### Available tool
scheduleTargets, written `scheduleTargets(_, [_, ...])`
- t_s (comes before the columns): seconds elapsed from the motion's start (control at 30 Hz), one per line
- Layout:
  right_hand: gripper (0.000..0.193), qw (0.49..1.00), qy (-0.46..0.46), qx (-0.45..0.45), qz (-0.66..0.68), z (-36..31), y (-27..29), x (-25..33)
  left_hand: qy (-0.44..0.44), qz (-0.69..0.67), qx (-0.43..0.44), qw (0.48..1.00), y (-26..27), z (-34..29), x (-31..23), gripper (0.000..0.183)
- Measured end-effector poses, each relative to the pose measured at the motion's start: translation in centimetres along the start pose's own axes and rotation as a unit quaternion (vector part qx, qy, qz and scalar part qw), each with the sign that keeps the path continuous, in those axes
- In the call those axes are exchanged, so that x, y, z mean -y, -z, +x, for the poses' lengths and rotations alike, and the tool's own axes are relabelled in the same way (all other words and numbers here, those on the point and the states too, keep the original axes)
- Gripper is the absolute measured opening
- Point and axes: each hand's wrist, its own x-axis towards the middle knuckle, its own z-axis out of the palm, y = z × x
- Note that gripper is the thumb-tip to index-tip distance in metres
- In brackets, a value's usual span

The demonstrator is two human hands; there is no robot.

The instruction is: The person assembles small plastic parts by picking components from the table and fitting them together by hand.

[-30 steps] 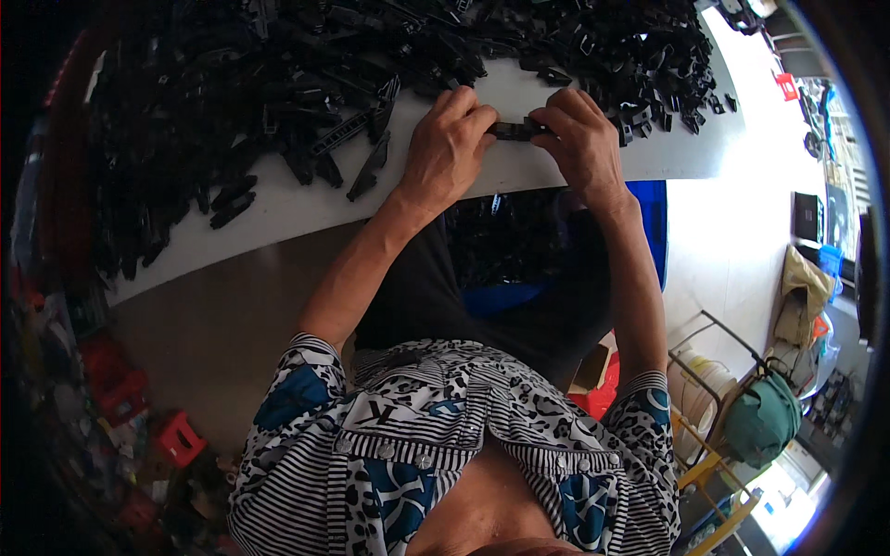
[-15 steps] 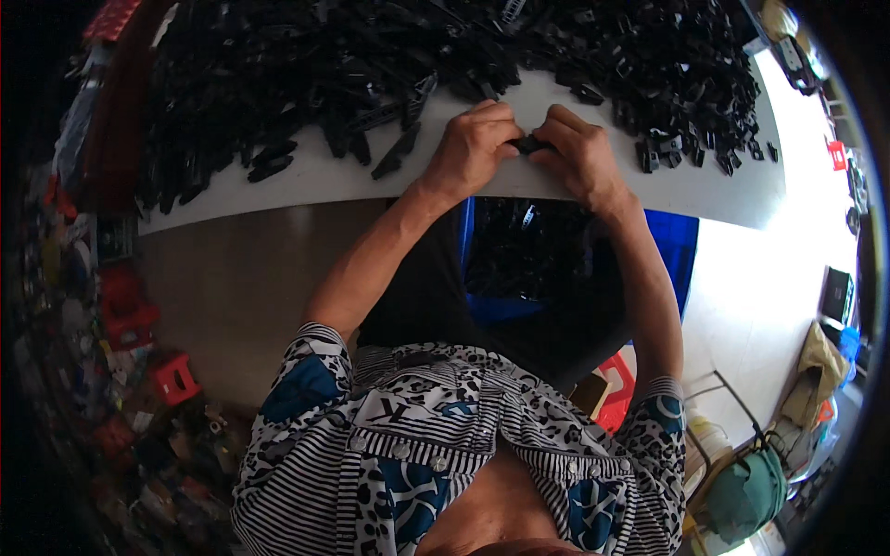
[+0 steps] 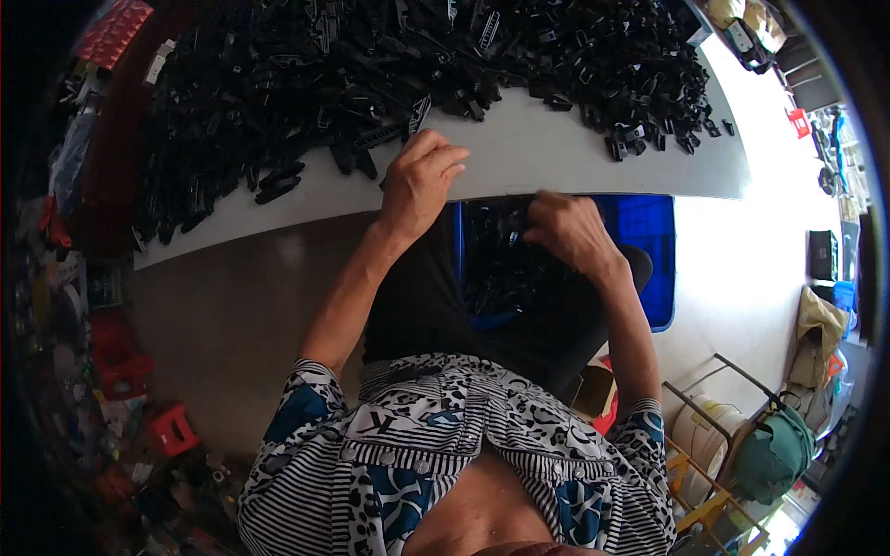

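Note:
My left hand point(image 3: 420, 188) is above the table's front edge, beside long black plastic parts point(image 3: 375, 139) at the near side of the pile. Its fingers point right, bent and slightly apart, with nothing visible between them. A dark part lies partly hidden under this hand. Below the table edge, my right hand point(image 3: 573, 232) hangs over a blue crate point(image 3: 656, 269) holding many black plastic parts point(image 3: 505, 278). Motion smears its fingertips, so whether they hold anything does not show.
A large heap of long black parts point(image 3: 269, 102) covers the left and middle of the white table point(image 3: 519, 148). Smaller black clips point(image 3: 640, 83) are piled at right. Red stools point(image 3: 171, 428) stand on the floor at left, a trolley with a green bag point(image 3: 774, 454) at lower right.
My hands were together over the table with a small black part between them. They have parted: the left moved left and nearer, the right came down over the crate. The part is no longer visible between them.

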Motion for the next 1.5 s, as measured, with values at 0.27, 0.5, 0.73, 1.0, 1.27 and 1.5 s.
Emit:
scheduleTargets(0.27, [0.015, 0.989, -0.041, -0.077, 0.115, -0.7, 6.3, 3.2, -0.010, 0.058, -0.078, 0.995, 2.1, -1.0, 0.9, 0.019])
scheduleTargets(0.5, [0.012, 0.984, -0.101, -0.102, 0.106, -1.3, 5.0, -1.4, 0.076, 0.061, -0.122, 0.988, 3.9, -1.5, 3.1, 0.022])
scheduleTargets(0.73, [0.010, 0.976, -0.148, -0.156, 0.026, 2.3, 3.2, -5.4, 0.090, 0.227, -0.024, 0.969, 0.6, -0.9, 3.4, 0.030])
scheduleTargets(1.0, [0.023, 0.958, -0.113, -0.246, -0.092, 8.6, 0.8, -12.2, 0.079, 0.200, 0.003, 0.977, -0.9, -0.5, 2.8, 0.031])
scheduleTargets(1.27, [0.027, 0.942, -0.179, -0.237, -0.154, 9.1, -1.0, -10.9, 0.293, -0.371, 0.091, 0.876, -1.9, 2.0, -0.5, 0.029])
scheduleTargets(1.5, [0.022, 0.898, -0.183, -0.233, 0.325, 6.7, 1.0, -6.8, 0.284, -0.478, 0.102, 0.825, -3.5, 2.6, 0.0, 0.029])
